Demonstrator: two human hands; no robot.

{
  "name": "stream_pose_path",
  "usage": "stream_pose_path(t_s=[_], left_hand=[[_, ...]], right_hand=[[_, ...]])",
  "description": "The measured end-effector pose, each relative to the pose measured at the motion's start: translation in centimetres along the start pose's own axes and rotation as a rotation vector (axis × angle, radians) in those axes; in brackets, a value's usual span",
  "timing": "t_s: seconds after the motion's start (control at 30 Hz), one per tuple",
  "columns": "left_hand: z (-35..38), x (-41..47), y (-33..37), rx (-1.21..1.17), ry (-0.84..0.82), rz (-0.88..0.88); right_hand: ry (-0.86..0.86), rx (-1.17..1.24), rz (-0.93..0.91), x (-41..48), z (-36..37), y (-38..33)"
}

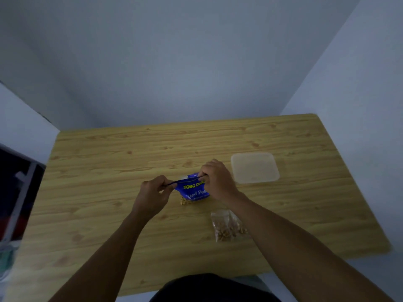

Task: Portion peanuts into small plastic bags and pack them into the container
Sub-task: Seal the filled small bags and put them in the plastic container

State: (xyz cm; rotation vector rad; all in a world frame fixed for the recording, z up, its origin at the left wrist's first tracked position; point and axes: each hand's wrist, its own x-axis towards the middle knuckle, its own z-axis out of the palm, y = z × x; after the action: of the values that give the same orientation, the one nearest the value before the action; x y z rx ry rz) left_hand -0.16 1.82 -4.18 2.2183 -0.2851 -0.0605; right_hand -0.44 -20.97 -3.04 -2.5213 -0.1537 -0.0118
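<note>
Left hand and right hand pinch a blue peanut bag on a wooden table, near small bags, apparently filled, and a container.

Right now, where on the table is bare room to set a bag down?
Bare table left of the left hand, and the far strip behind the peanut pack and container. Crowded: right hand, container, filled bags close together.
</note>
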Motion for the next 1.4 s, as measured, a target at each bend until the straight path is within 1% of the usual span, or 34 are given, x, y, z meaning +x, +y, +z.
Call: stream_pose_path(t_s=[0.1, 0.27, 0.37, 0.57, 0.73, 0.83, 0.97, 1.2, 1.3, 1.4], left_hand=[[-0.2, 0.3, 0.3, 0.02, -0.037, 0.044], [0.6, 1.6, 1.5, 0.144, -0.137, 0.153], [1.3, 2.0, 1.7, 0.198, -0.16, 0.199], [1.8, 2.3, 2.0, 0.286, -0.105, 0.242], [1.6, 2.0, 1.8, 0.383, -0.068, 0.262], [1.6, 1.9, 1.4, 0.422, -0.077, 0.248], [1.7, 1.9, 1.5, 0.448, -0.078, 0.288], [0.3, 1.8, 1.0, 0.599, -0.073, 0.377], [0.3, 1.8, 1.3, 0.62, -0.057, 0.365], [0.5, 1.5, 1.8, 0.59, -0.058, 0.312]], right_hand=[[-0.008, -0.001, -0.014, -0.2, 0.0, -0.2], [-0.006, -0.037, -0.131, -0.2, 0.4, -0.8], [-0.02, -0.055, -0.115, 0.1, 0.9, -1.3], [-0.035, -0.059, -0.083, 0.3, 1.7, -2.0], [0.01, -0.048, -0.101, -0.4, 1.2, -0.5], [0.035, -0.042, -0.059, -0.9, 0.5, 0.7], [0.003, -0.02, -0.03, -1.0, 0.6, 0.4], [0.071, -0.009, -0.014, -1.5, 0.0, 1.8], [0.073, 0.06, 0.004, -1.7, 0.1, 2.2], [0.059, 0.114, 0.037, -1.5, 0.1, 2.3]])
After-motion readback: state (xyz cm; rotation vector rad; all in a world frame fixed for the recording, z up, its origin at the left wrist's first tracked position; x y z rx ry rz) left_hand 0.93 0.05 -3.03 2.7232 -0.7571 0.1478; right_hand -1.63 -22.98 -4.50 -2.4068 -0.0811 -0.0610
